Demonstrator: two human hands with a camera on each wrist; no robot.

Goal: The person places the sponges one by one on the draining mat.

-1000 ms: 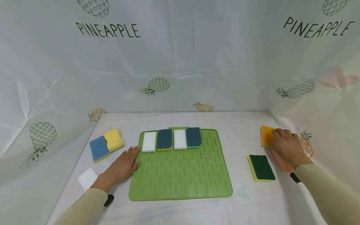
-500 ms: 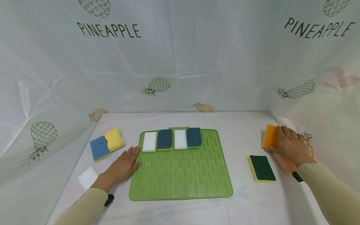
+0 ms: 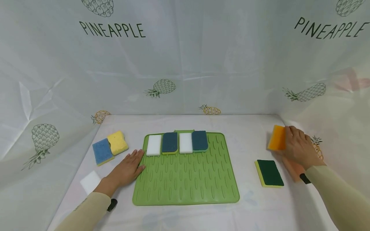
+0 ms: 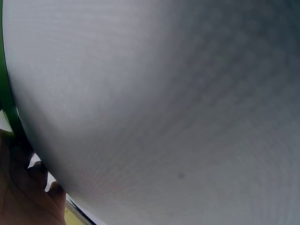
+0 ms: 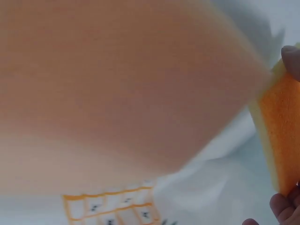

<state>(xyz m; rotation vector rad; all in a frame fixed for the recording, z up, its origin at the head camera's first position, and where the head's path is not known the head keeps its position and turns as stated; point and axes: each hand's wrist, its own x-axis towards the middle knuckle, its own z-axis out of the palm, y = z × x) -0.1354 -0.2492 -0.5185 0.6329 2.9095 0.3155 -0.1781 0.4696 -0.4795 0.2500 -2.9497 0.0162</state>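
Observation:
At the right side of the table my right hand point(image 3: 300, 146) grips an orange sponge point(image 3: 278, 138) with a pale yellow layer. In the right wrist view that sponge point(image 5: 283, 126) sits between thumb and fingers, tilted off the table. A peach-coloured sponge point(image 3: 292, 168) lies just below this hand, partly covered by it, and looms large and blurred in the right wrist view. My left hand point(image 3: 127, 169) lies flat, fingers spread, with its fingertips at the left edge of a green ribbed mat point(image 3: 185, 179). Along the mat's back edge lie two white sponges point(image 3: 186, 143) alternating with two dark blue ones point(image 3: 169, 142).
A dark green and yellow sponge point(image 3: 269, 173) lies between mat and right arm. Left of the mat are a blue sponge point(image 3: 103, 152), a yellow sponge point(image 3: 117, 143) touching it, and a white sponge point(image 3: 90, 182) by the left wrist. Pineapple-printed sheeting point(image 3: 231, 64) walls the table.
My right hand has taken hold of the orange sponge and tipped it up from lying flat, lifting it slightly. The left hand stays where it was.

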